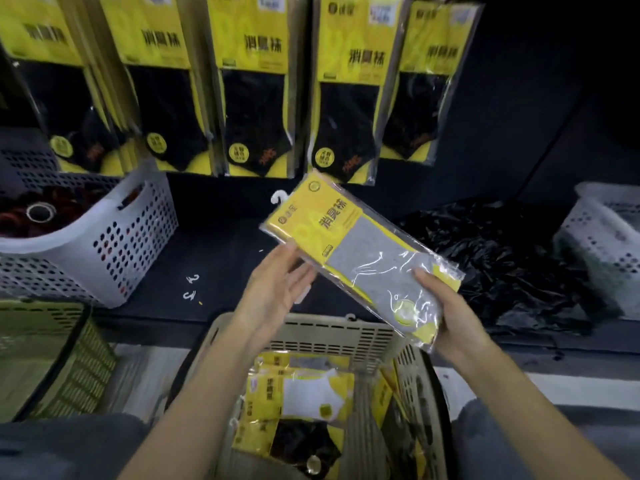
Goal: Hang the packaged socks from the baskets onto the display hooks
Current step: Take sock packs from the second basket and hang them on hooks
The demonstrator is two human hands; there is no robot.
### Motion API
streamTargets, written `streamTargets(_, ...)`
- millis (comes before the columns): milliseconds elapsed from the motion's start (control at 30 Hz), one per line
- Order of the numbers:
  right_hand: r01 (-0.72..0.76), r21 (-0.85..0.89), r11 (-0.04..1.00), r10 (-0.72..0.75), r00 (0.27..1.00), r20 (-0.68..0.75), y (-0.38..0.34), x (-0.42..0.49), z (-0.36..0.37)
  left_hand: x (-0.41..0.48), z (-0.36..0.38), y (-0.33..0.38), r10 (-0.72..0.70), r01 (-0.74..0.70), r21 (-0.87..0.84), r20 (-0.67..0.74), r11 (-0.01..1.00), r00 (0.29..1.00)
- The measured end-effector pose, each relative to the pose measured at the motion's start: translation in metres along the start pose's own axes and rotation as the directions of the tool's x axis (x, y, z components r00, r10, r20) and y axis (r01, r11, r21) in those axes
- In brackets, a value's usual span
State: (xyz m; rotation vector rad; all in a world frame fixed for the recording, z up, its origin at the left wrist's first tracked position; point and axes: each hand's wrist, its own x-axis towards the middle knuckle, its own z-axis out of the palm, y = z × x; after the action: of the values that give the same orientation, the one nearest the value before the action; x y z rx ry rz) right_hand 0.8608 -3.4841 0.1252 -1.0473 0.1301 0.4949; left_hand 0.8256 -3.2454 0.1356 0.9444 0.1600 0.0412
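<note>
Head view showed a dark shelf surface (214,258) under a dark back wall (536,81), where yellow-carded packets of black socks (256,98) hung in a row. Over the shelf, the right hand (446,317) gripped the lower end of a tilted, clear-wrapped yellow packet of grey socks (360,251). The left hand (277,282) lay released, fingertips touching the packet's edge. Below stood a beige slotted plastic basket (311,332) holding more packets. A white perforated basket (131,237) and a crumpled black plastic bag (502,258) sat on the shelf.
</note>
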Motion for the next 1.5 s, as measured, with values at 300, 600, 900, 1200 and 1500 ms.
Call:
streamTargets(300, 0.288, -0.168, 0.943, -0.302, 0.951, -0.064, -0.009, -0.005, 0.007, 0.005, 0.053, -0.003, 0.167, -0.144, 0.301, -0.054, 0.943, 0.984)
streamTargets(600, 0.510, -0.436, 0.741, -0.558, 0.829, 0.022, -0.057, -0.008, 0.031, 0.007, 0.080, 0.019, 0.225, -0.222, 0.466, 0.050, 0.856, 0.973)
streamTargets(900, 0.583, -0.410, 0.702, -0.621, 0.782, 0.050, -0.098, 0.002, 0.056, 0.020, 0.113, 0.050, 0.313, -0.336, 0.464, 0.128, 0.819, 0.941)
streamTargets(1200, 0.597, -0.442, 0.669, -0.708, 0.693, -0.136, -0.162, 0.013, 0.037, 0.045, 0.116, 0.105, 0.438, -0.440, 0.432, 0.109, 0.787, 0.892)
streamTargets(1500, 0.566, -0.565, 0.600, -0.736, 0.668, -0.111, -0.203, 0.047, 0.050, 0.064, 0.121, 0.129, 0.494, -0.466, 0.420, 0.048, 0.778, 0.868)
